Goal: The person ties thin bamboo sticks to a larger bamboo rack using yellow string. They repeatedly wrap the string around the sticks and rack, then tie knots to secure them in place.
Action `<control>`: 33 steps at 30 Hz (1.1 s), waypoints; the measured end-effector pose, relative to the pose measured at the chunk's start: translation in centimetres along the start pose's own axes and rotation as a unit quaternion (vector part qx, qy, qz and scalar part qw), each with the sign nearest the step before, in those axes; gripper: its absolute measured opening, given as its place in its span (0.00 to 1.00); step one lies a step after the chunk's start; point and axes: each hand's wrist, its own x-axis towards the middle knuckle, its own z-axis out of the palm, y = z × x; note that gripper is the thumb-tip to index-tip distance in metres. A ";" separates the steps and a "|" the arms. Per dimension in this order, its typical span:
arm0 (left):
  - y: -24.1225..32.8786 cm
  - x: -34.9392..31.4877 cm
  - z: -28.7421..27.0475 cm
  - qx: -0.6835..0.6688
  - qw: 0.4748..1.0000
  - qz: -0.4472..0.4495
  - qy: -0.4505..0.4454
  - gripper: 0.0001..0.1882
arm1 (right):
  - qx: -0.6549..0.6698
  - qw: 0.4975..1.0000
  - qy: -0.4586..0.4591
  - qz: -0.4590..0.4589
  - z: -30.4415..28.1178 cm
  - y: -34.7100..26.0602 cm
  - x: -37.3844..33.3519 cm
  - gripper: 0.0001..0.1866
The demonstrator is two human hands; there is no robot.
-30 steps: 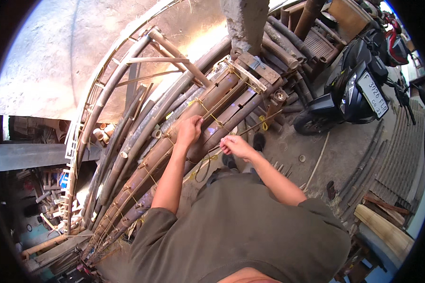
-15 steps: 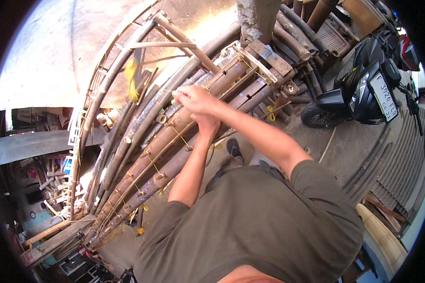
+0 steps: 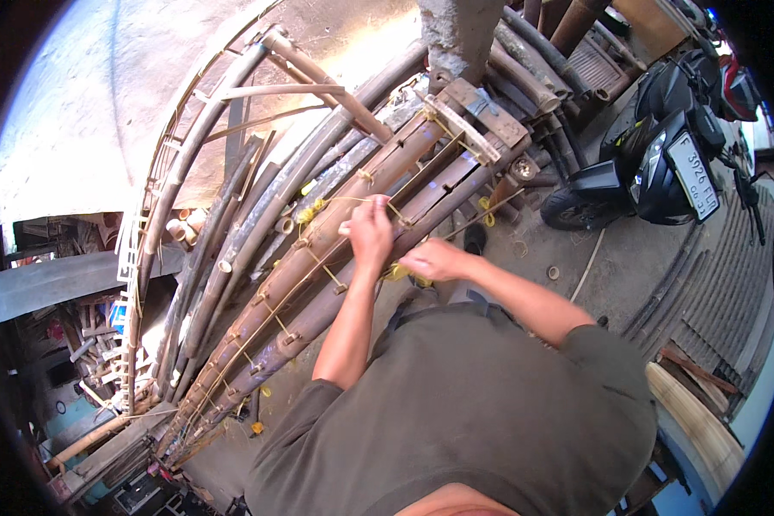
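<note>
Two long brown bamboo poles point(image 3: 318, 241) lie side by side in front of me, slanting from lower left to upper right. Short pegs stick out along them, and thin yellow cord point(image 3: 271, 310) crosses between them at intervals. My left hand point(image 3: 371, 234) is closed over the poles, with a strand of the cord running to its fingers. Beside the nearer pole, my right hand point(image 3: 436, 260) is closed in a fist; yellow cord shows just below it, and its fingertips are partly hidden. A yellow cord bundle point(image 3: 310, 211) rests by the far pole.
Behind the poles stands a curved bamboo frame point(image 3: 199, 142), with more bamboo lengths point(image 3: 258, 198) between. A wooden end piece point(image 3: 490, 112) sits near a concrete pillar point(image 3: 463, 39). To the right are a parked motorcycle point(image 3: 662, 172) and corrugated sheets point(image 3: 714, 301).
My right hand has drawn back from across the poles toward the lower right. My left hand has shifted slightly up. The yellow bundle, blurred beyond the poles before, now rests nearer the far pole.
</note>
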 end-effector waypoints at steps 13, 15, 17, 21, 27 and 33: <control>-2.9 18.8 1.6 0.367 0.906 0.001 -0.212 0.14 | 0.066 0.965 0.254 -0.017 -4.2 6.2 -5.3 0.13; 0.8 17.5 2.9 0.277 0.945 0.040 -0.169 0.14 | 0.313 0.886 0.296 0.175 -4.9 11.0 -5.5 0.17; 10.1 12.5 4.7 0.180 0.951 0.074 -0.240 0.14 | 0.660 0.613 0.378 0.214 -7.6 11.1 -4.9 0.13; 12.4 6.2 10.3 0.105 0.986 0.048 -0.119 0.15 | 0.570 0.541 0.612 -0.090 -11.4 1.6 -1.7 0.12; 10.6 6.1 13.2 -0.003 0.994 0.110 -0.026 0.09 | 0.135 0.973 0.096 -0.159 -17.4 -7.2 9.8 0.16; 12.5 6.0 11.5 0.049 0.997 0.032 -0.056 0.11 | -0.434 0.900 0.016 -0.010 -23.6 2.6 15.4 0.26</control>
